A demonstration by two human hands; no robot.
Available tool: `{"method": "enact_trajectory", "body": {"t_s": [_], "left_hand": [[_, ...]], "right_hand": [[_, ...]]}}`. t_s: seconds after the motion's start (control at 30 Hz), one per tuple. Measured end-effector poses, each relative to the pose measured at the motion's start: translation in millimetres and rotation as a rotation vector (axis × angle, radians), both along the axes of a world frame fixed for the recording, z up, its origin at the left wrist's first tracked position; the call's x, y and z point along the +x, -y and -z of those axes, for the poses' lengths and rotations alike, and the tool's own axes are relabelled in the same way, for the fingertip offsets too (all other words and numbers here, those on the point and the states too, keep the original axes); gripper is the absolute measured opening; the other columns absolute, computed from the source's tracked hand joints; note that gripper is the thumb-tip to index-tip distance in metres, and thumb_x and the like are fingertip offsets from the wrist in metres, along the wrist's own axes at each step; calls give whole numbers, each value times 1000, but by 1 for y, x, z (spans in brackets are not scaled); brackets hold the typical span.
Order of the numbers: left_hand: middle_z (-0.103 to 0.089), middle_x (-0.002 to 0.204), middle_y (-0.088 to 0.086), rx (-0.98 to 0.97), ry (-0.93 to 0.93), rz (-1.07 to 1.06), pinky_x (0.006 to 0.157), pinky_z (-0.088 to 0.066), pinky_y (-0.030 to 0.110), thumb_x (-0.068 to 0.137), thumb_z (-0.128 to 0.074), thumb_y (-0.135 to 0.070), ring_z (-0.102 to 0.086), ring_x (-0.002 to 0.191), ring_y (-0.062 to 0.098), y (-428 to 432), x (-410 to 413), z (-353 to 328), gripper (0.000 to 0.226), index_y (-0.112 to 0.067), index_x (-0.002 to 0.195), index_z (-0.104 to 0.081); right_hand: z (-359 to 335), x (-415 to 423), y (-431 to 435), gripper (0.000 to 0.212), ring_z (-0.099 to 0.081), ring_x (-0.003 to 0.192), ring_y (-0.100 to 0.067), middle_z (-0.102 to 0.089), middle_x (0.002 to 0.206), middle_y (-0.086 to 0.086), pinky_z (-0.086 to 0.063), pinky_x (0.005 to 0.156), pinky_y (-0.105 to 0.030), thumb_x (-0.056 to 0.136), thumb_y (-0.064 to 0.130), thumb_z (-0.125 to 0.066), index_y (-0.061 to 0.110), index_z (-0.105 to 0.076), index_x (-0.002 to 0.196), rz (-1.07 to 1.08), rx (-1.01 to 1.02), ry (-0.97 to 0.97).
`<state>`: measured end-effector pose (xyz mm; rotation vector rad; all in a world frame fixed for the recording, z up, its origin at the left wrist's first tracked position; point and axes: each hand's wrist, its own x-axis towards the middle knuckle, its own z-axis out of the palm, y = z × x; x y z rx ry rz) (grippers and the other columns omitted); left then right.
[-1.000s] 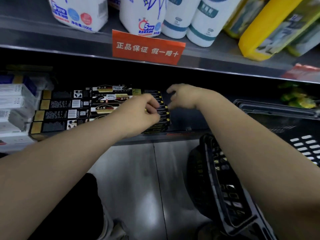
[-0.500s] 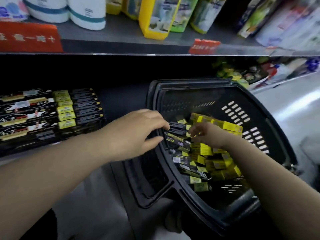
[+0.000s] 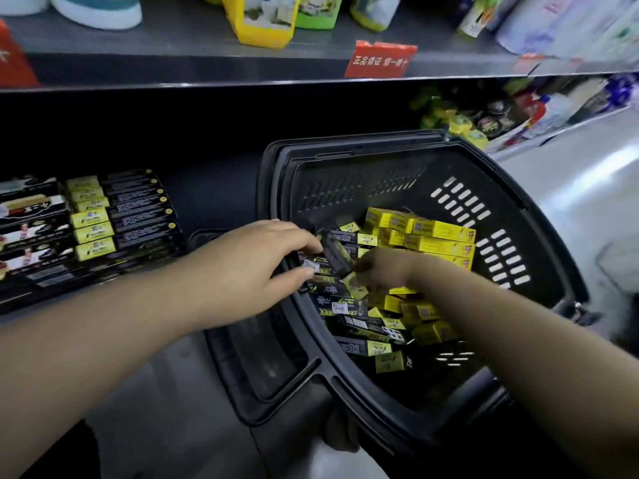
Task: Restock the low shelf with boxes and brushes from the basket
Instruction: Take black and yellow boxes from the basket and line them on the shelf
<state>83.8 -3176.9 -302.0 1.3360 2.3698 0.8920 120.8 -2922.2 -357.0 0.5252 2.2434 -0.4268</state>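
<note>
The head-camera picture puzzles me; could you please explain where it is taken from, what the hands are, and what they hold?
There is no machine here. A person wears one wide-angle camera on the head, looking forward and down, so both bare arms reach in from the bottom edge. The left hand and the right hand meet over a black basket beside the low shelf. The basket holds loose black cartons and yellow boxes. Between them the hands hold one tilted black box: the left hand pinches its upper end, and the right hand's curled fingers grip its lower end. On the low shelf, to the left, stacked boxes lie in neat rows. Above is an upper shelf with a red sign.
</note>
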Motion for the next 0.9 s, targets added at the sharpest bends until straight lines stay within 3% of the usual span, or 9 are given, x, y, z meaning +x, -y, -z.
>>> {"method": "enact_trajectory", "body": {"t_s": [0.07,0.13,0.27,0.33,0.43,0.5,0.57,0.6,0.9], "left_hand": [[-47,114,-30,72,121,-107,79,-27,-8,91,-46,-40,-41,100,-15,-4,3,-6,38,-35,129,-51],[-55,121,-23,191,332,-230,82,-33,-2,91,-49,-36,-50,100,-14,-7,5,-10,41,-29,131,-50],[-66,117,-5,304,986,-363,96,-45,25,87,-52,-45,-65,99,6,-13,11,-16,52,-16,131,-50],[-74,100,-1,403,1147,-394,88,-53,29,89,-54,-36,-69,93,13,-16,15,-17,33,-12,109,-63],[-75,83,-4,522,1206,-494,73,-58,27,89,-57,-27,-71,85,12,-19,15,-17,16,-14,92,-65],[-75,77,-5,522,1195,-527,71,-57,28,88,-59,-27,-71,83,11,-17,12,-16,12,-16,88,-64],[-75,79,-2,501,1204,-524,67,-58,28,87,-60,-28,-71,80,12,-15,11,-17,12,-16,89,-64],[-75,81,-1,493,1206,-516,65,-59,27,87,-60,-29,-72,79,13,-14,11,-16,13,-16,90,-64],[-75,88,0,423,1175,-440,65,-59,24,82,-63,-34,-71,83,12,-10,7,-13,25,-17,100,-63]], "right_hand": [[-38,9,6,28,-69,77,-17,-63,103,-9,-57,67,-21,86,23,-67,16,-51,108,397,-423,-55],[-68,22,12,44,-72,81,-23,-65,106,-8,-59,69,-26,74,21,-71,12,-51,112,573,-705,-128],[-94,38,50,49,-71,83,-18,-71,94,-1,-56,71,-23,71,27,-66,8,-57,114,399,-947,-198],[-96,35,62,43,-69,91,-20,-71,99,-5,-56,77,-25,76,35,-62,10,-61,112,309,-899,-281],[-91,26,55,39,-68,96,-25,-72,99,-6,-56,84,-30,87,45,-51,13,-67,102,318,-755,-356],[-71,28,35,32,-66,100,-24,-70,104,-7,-54,88,-31,94,39,-49,14,-65,107,79,-369,-302],[-39,34,17,36,-58,112,-25,-61,123,-8,-48,91,-32,94,32,-53,16,-54,126,-310,86,-77],[-24,38,12,42,-54,116,-26,-56,130,-8,-46,93,-34,93,30,-56,17,-48,133,-403,175,22],[19,50,13,42,-53,114,-27,-54,129,-9,-46,90,-34,93,21,-56,16,-44,133,-422,49,121]]}}
